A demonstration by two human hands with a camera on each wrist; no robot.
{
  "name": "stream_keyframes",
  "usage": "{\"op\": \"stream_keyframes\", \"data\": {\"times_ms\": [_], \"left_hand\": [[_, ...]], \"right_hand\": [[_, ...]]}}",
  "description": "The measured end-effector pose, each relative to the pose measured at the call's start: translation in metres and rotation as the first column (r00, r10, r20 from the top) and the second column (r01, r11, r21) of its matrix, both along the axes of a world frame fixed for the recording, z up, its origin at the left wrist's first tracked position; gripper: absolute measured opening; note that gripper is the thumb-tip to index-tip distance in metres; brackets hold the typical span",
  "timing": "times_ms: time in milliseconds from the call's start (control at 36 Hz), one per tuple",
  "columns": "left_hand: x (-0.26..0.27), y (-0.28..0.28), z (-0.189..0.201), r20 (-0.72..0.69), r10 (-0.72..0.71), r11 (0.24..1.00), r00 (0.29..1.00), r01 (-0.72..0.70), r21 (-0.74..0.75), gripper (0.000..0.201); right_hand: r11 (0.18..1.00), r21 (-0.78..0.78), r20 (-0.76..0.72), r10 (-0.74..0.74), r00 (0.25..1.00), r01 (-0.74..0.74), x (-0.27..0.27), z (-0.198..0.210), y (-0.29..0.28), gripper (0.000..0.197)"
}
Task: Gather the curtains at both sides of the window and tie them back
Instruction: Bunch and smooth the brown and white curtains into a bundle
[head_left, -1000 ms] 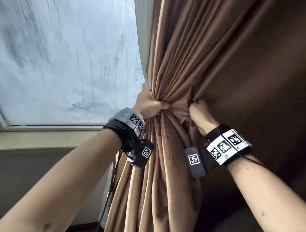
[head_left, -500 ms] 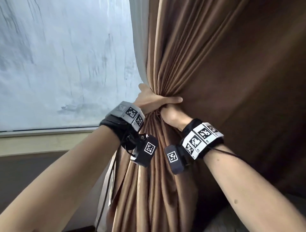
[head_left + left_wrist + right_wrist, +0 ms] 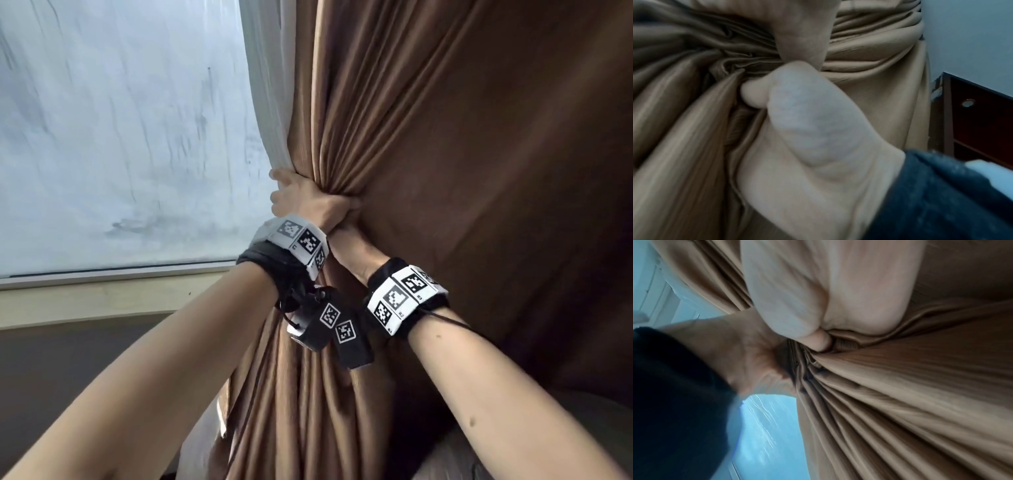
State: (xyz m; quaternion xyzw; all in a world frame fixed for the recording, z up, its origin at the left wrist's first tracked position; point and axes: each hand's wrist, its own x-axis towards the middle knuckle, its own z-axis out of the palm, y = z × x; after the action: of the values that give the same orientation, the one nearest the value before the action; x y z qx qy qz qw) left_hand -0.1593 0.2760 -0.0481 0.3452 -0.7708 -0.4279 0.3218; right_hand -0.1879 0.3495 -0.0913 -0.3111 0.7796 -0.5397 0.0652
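Both hands have slid close together: left hand (image 3: 310, 202) and right hand (image 3: 346, 240) (touching now) squeeze the brown curtain (image 3: 428, 137) bunched beside the window (image 3: 120, 137), fingers curled tight.

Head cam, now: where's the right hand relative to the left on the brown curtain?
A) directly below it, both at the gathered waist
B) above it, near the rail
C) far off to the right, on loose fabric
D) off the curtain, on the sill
A: the right hand grips the brown curtain just under the left hand, at the same bunched point.
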Motion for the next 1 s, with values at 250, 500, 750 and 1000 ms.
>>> {"op": "stream_keyframes", "data": {"times_ms": [250,500,750,1000], "left_hand": [[0.000,-0.012,0.001,0.025,0.001,0.989,1.000,0.003,-0.146,0.087],[0.006,-0.032,0.000,0.009,-0.067,0.993,0.998,0.068,-0.095,0.077],[0.013,-0.030,0.002,-0.065,-0.150,0.988,0.987,0.152,0.016,0.065],[0.029,-0.027,0.008,-0.124,-0.285,0.930,0.951,0.305,0.206,0.054]], "right_hand": [[0.980,-0.101,0.121,0.181,0.976,-0.170,0.003,0.001,0.017,0.030],[0.854,-0.450,0.182,-0.197,0.963,0.260,-0.031,0.018,0.050,0.023],[0.523,-0.296,0.282,-0.752,0.596,0.799,-0.080,0.011,0.086,0.126],[0.823,-0.366,0.424,-0.267,0.865,0.433,-0.146,-0.057,0.073,0.129]]}}
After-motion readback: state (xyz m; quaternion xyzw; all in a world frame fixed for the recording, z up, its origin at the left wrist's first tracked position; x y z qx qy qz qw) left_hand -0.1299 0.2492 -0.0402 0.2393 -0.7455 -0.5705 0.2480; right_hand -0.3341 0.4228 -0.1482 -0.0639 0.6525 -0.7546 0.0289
